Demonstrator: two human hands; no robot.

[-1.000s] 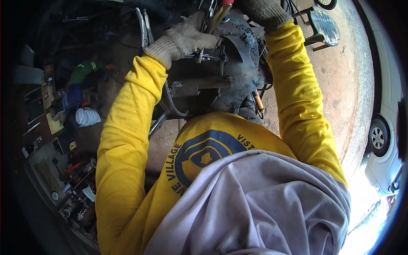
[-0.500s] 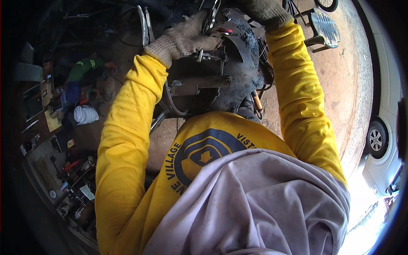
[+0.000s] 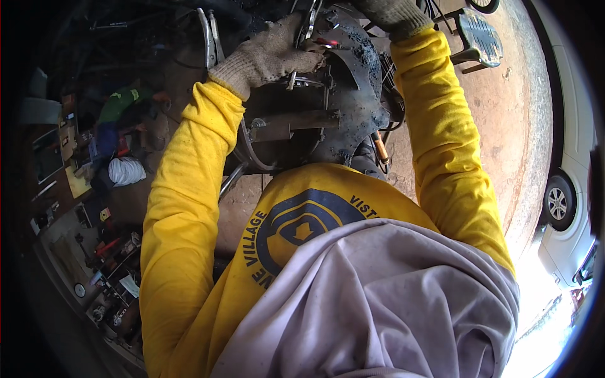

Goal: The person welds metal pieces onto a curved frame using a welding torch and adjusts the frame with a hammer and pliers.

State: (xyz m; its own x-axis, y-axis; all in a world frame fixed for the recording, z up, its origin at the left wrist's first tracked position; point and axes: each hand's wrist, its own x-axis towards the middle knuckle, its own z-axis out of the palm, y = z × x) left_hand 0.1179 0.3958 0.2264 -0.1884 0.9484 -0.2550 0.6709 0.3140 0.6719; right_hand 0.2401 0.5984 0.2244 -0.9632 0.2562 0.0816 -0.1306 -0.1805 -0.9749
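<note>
My left hand (image 3: 268, 58), in a knitted grey-brown work glove, lies over a dark metal assembly. Its thumb is stretched to the right, apart from the fingers, with the tip against the dark plate (image 3: 354, 120). Silver locking pliers (image 3: 310, 22) stand in the gap between thumb and fingers. Another pair of locking pliers (image 3: 210, 39) rises just left of this hand. Below the thumb a small silver clamp part (image 3: 302, 82) sits on the assembly. My right hand (image 3: 392, 14), gloved too, is at the top edge beyond the plate; its fingers are cut off or hidden.
A wooden-handled tool (image 3: 380, 148) is by the plate's near right edge. A dark chair (image 3: 479, 39) stands at the far right, and a white car (image 3: 567, 189) beyond. To the left, a person in green (image 3: 123, 104) bends near a cluttered bench (image 3: 120, 271).
My left hand and the metal assembly have shifted slightly to the left in view. The right hand has moved slightly up and left. The left thumb still lies against the plate.
</note>
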